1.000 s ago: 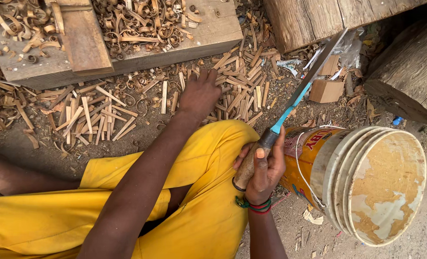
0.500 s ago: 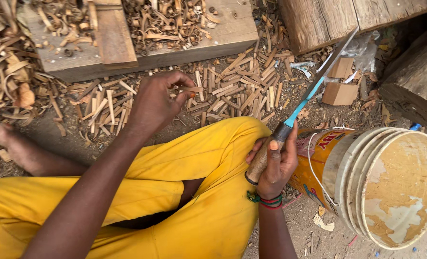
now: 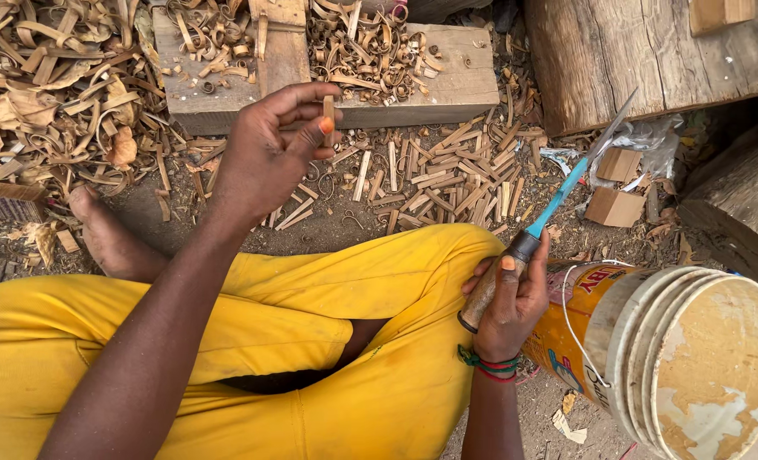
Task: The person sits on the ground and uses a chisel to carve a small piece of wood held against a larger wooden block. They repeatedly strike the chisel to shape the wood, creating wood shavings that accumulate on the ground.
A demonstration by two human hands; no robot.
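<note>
Your left hand (image 3: 268, 158) fingers pinch a small wood stick (image 3: 328, 111); your right hand (image 3: 511, 302) fingers wrap the knife (image 3: 528, 243) handle

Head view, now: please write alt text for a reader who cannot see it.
A seated person in yellow trousers holds a small wooden stick in the raised left hand and a blue-bladed knife by its wooden handle in the right hand. Cut sticks and shavings litter the ground beside a lidded bucket.
</note>
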